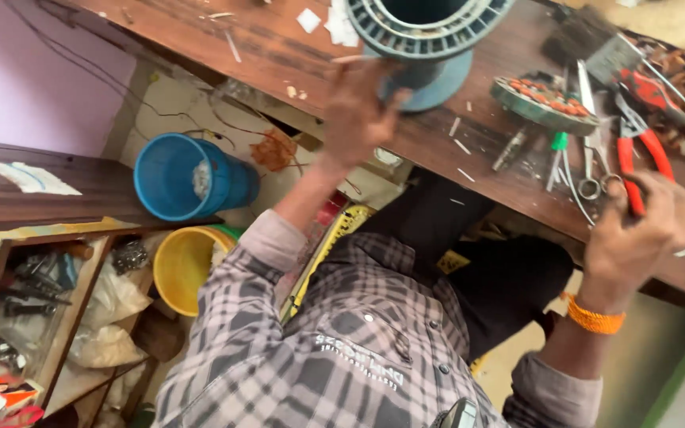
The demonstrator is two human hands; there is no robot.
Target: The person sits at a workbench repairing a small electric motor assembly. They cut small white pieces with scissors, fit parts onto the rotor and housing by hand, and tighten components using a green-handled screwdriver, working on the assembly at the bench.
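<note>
My left hand is closed on the lower side of a grey, ring-shaped slotted motor core that stands on a round blue-grey base on the wooden workbench. My right hand, with an orange band at the wrist, grips the handles of red-handled pliers lying on the bench. Steel scissors and a green-handled tool lie just left of that hand. A round metal dish of small orange pieces sits between my two hands.
A black brush lies at the bench's far side. Below the bench stand a blue bucket and a yellow bucket. A wooden shelf with bags and small parts is at the left. Paper scraps litter the benchtop.
</note>
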